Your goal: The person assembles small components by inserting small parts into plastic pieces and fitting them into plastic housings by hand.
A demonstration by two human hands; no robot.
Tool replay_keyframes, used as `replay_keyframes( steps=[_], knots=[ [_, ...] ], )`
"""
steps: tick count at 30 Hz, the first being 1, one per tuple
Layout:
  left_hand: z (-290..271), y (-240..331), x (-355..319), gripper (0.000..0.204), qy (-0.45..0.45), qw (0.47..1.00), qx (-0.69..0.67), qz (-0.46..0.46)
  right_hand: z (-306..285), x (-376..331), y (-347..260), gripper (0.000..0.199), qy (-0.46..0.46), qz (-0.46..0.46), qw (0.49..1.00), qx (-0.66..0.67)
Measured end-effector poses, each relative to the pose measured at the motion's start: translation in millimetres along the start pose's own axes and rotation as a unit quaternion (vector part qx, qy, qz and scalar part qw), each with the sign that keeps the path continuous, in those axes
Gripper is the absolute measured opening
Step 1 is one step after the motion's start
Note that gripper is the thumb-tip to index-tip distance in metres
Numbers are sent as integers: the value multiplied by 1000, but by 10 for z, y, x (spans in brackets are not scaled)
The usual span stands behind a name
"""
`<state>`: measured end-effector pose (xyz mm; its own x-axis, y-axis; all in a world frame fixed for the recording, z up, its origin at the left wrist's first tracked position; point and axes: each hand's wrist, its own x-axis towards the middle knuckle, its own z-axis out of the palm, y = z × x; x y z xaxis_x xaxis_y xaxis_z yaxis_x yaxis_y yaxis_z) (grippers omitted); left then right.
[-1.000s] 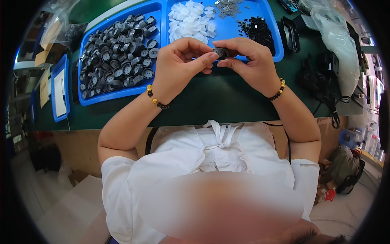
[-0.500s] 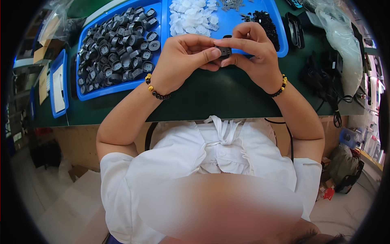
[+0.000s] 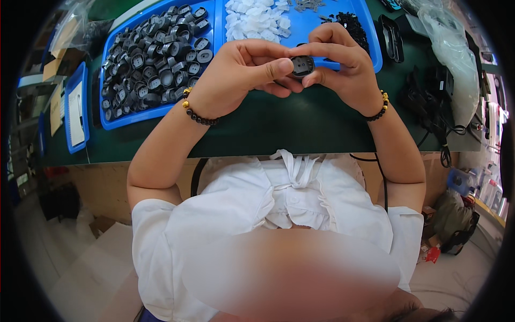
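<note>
A dark grey, rounded plastic housing with a slotted face (image 3: pixel 303 66) is held above the dark green surface (image 3: pixel 322 123), in the upper middle of the frame. The left hand (image 3: pixel 241 70) is closed in a pinch, its thumb on the housing's left edge; the right hand (image 3: pixel 343 56) is curled nearly closed around it, index finger along the top and thumb at the lower right. How hard either presses, I cannot tell. For good handling, the left pinch should be the steady anchor while the right fingertips make small turns, leaving the face uncovered and the pressure even on the rim. Working low over the surface seems wise, clear of the blue plastic tray (image 3: pixel 308 27) with white translucent pieces (image 3: pixel 257 21) and tiny black pieces (image 3: pixel 351 29) at the upper right, where a slip could scatter parts
</note>
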<state>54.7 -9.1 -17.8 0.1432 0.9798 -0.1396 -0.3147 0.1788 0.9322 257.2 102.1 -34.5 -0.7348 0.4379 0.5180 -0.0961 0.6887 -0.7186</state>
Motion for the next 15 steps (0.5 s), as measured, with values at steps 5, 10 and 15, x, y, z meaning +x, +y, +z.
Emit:
replay_keyframes(
  steps=[5,10,15],
  knots=[
    [-35,-10,18,25,-51,997,47,-32,-8,8,-6,43,-59,-44,997,-4],
    [-25,-80,-4,25,-51,997,39,-35,77,-17,10,41,-42,-43,998,-19],
    [-20,-107,13,27,-26,1000,-9,8,53,-4,5,42,-3,-11,1000,-2]
  ],
)
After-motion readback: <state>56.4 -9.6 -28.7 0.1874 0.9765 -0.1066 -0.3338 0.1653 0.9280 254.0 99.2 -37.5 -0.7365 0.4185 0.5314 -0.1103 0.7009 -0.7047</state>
